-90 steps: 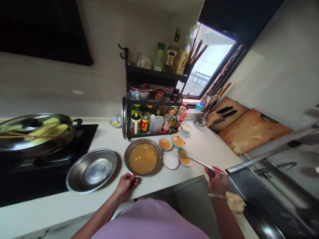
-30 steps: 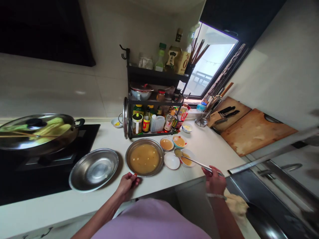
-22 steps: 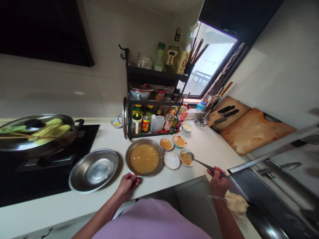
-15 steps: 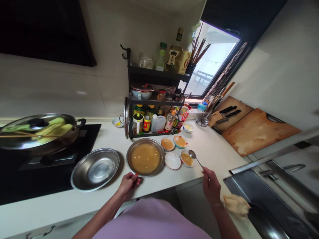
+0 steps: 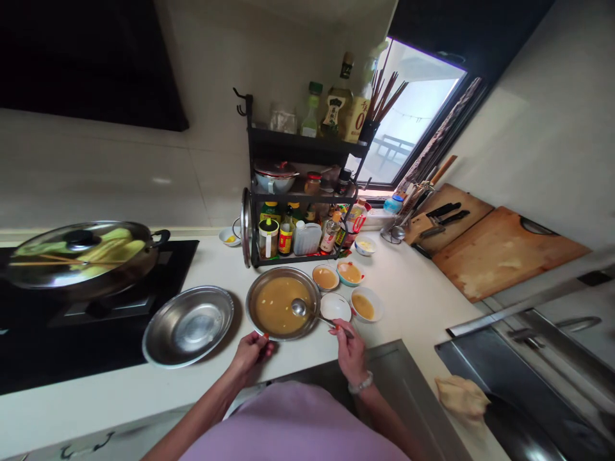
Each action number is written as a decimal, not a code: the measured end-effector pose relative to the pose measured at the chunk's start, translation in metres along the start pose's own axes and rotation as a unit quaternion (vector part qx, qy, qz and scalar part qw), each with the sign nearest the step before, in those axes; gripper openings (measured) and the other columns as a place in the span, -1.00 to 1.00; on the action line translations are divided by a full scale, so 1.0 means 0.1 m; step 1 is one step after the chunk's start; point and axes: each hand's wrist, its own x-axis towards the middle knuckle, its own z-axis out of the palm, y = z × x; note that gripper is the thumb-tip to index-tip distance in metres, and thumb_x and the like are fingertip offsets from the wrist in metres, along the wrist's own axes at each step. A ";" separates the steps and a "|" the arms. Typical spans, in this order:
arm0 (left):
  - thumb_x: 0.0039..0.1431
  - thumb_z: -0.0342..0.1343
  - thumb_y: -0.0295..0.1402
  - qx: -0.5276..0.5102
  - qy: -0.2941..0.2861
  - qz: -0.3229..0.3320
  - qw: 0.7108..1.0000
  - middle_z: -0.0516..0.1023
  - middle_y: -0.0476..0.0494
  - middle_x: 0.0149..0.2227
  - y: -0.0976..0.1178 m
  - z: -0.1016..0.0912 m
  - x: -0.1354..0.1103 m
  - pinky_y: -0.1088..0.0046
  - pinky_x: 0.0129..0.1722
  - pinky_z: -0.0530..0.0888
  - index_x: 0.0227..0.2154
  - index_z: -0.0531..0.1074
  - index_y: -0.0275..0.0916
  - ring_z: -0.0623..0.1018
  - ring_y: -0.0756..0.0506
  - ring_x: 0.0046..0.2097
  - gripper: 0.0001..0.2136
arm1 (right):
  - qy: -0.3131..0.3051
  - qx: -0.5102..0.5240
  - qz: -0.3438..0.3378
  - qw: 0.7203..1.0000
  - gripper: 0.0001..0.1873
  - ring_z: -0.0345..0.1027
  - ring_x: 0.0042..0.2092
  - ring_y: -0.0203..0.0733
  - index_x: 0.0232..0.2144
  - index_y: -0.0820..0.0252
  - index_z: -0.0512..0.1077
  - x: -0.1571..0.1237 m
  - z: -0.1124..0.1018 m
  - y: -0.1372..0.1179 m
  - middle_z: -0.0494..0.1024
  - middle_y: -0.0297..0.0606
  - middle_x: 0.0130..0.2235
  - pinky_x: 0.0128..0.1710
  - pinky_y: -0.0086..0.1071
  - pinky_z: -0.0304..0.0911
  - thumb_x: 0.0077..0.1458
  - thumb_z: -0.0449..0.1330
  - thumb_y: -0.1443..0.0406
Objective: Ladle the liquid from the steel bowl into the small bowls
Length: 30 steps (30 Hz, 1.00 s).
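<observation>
My left hand (image 5: 254, 351) is closed on the near rim of a round metal basin (image 5: 251, 320) that holds a brownish liquid with pale bits (image 5: 275, 307). In my right hand (image 5: 350, 346) is the handle of a metal spoon (image 5: 298, 307), its bowl over the liquid in the basin; whether it dips in, I cannot tell. Just right of the basin stand a white bowl (image 5: 335, 308), a small bowl of brown liquid (image 5: 325, 278), a bowl of orange-brown liquid (image 5: 350, 273) and a bowl of yellowish liquid (image 5: 364, 306).
An upturned-rim metal basin (image 5: 189, 326) stands at left, beside a lidded pan (image 5: 91, 269) on the black hob (image 5: 173, 269). Behind is a black rack (image 5: 307, 144) with bottles and jars. Cutting boards (image 5: 504, 256), a knife block (image 5: 423, 228) and a sink (image 5: 485, 358) lie to the right.
My right hand has moved left with the spoon, from above the yellowish bowl to over the metal basin. My left hand keeps hold of the basin's rim.
</observation>
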 end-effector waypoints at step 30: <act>-0.06 0.33 -0.37 -0.017 -0.009 0.000 1.000 0.51 -0.12 -0.61 -0.02 -0.02 0.02 0.57 -0.60 0.33 -0.58 0.26 -0.27 0.43 0.06 -0.62 -0.71 | 0.270 0.194 0.151 0.931 -0.70 0.49 -0.50 -0.19 -0.47 0.21 0.42 0.42 -0.63 0.14 0.54 -0.36 -0.53 -0.43 -0.32 0.50 -0.28 0.36 0.18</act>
